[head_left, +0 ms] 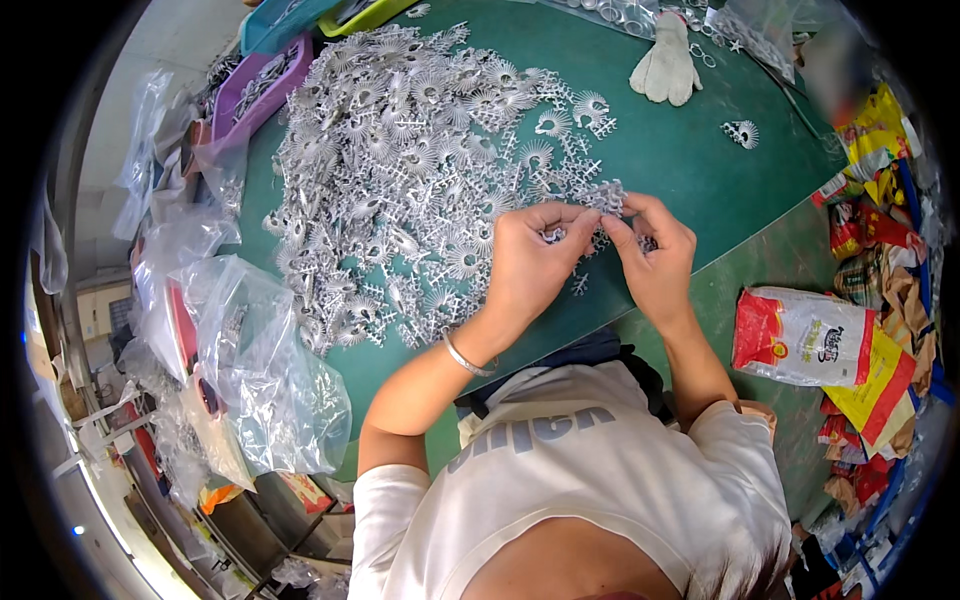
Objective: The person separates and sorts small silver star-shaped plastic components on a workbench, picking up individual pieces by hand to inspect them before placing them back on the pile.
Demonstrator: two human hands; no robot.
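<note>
Close together at the right edge of a large pile of small silver-grey metal pieces [400, 160], both my hands are closed. Between their fingertips is a small silver branched metal piece [603, 194]. My left hand [530, 255] pinches it with thumb and forefinger, and a bit of metal also shows in its curled fingers. From the other side my right hand [658, 258] grips the piece, with more grey metal showing in its palm. The pile mixes fan-shaped pieces with toothed rings and branched strips. My fingers partly hide the held piece.
The pile covers much of the green table [690, 150]. A white glove [667, 65] and one loose fan-shaped piece [741, 133] lie farther right. Purple [262, 85] and blue [275, 25] bins stand at the far left. Clear plastic bags [265, 360] hang over the left edge; printed sacks [805, 337] lie right.
</note>
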